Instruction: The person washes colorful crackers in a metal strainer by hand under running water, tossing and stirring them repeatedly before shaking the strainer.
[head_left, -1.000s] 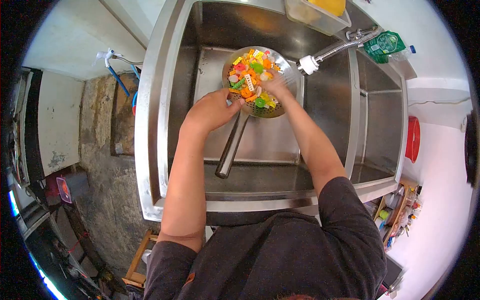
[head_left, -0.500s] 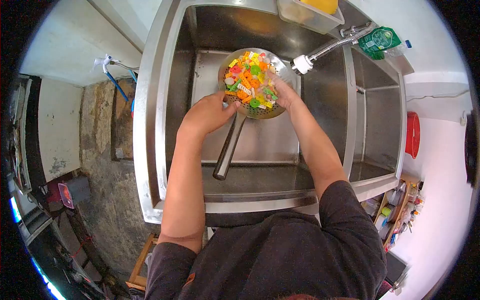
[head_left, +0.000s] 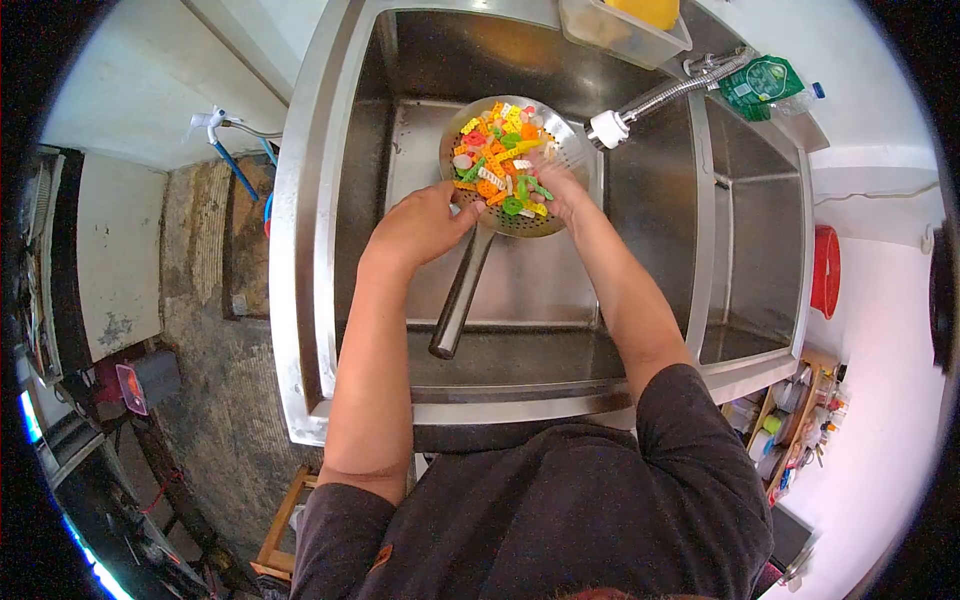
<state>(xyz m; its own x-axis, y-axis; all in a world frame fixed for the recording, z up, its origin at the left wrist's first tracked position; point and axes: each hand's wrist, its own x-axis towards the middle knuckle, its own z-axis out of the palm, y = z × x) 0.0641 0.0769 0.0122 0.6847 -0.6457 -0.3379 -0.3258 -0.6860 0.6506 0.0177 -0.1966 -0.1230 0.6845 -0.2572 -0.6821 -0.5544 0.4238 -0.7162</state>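
A round metal strainer (head_left: 548,226) with a perforated bowl sits in the sink basin, its long handle (head_left: 462,290) pointing toward me. Small pieces (head_left: 493,165) in orange, yellow, green, white and red are heaped in the bowl; some are ridged bars, some rings. My left hand (head_left: 430,222) is closed on the near left rim, thumb over the edge by the handle joint. On the right side of the bowl, my right hand (head_left: 562,190) is in among the pieces. Its fingers are blurred and partly covered, so their grip does not show.
A metal sink (head_left: 520,290) surrounds the strainer, with a second basin (head_left: 750,250) to the right. A flexible tap with a white head (head_left: 608,129) reaches in from the upper right. A plastic tub (head_left: 625,35) and a green pouch (head_left: 762,82) stand at the back.
My right hand has shifted slightly within the bowl, and pieces on the right side have been stirred about. My left hand keeps its hold on the rim.
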